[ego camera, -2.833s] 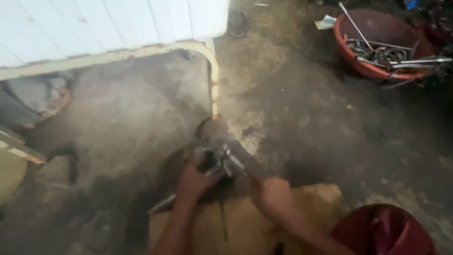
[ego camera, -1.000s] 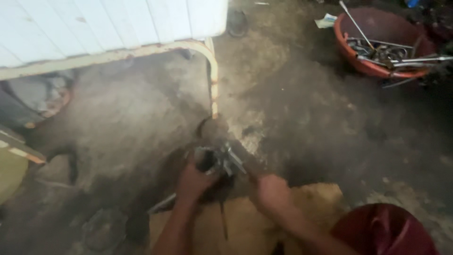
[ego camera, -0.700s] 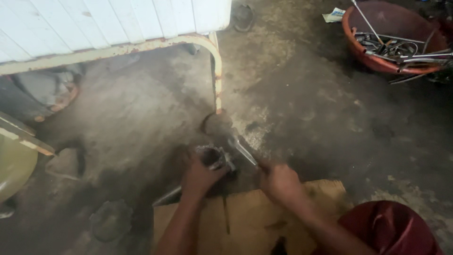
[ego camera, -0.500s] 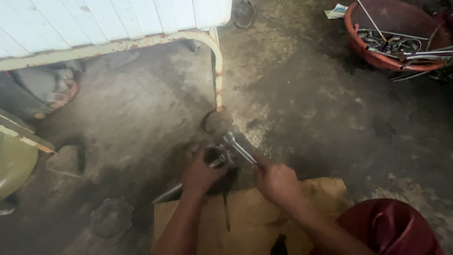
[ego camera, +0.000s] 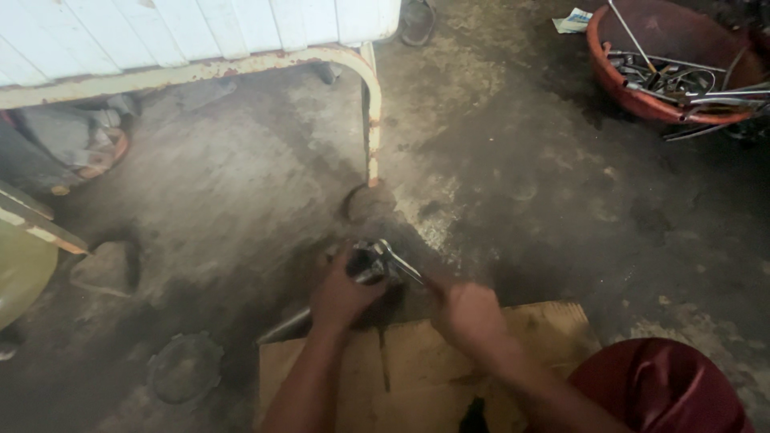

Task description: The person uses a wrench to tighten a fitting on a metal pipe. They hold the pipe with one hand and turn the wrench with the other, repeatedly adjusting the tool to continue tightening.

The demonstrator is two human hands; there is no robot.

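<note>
Low in the middle of the frame, the left hand (ego camera: 341, 295) is curled shut around a small grey metal part (ego camera: 367, 263), pinning it over the dark concrete floor (ego camera: 561, 224); the right hand (ego camera: 468, 314) is closed on the handle of a slim silver wrench (ego camera: 399, 265) whose head meets that part. Compared with half a second ago, both hands sit almost unchanged above the brown cardboard sheet (ego camera: 417, 361); the red basin of metal tools (ego camera: 670, 64) at upper right has slid slightly leftward in view.

Open floor (ego camera: 561, 208) from 1 to 3 o'clock of hands. Rusty frame leg (ego camera: 371, 120) blocks 12; tool basin (ego camera: 670, 64) far at 2; round lid (ego camera: 184, 369) at 8.
</note>
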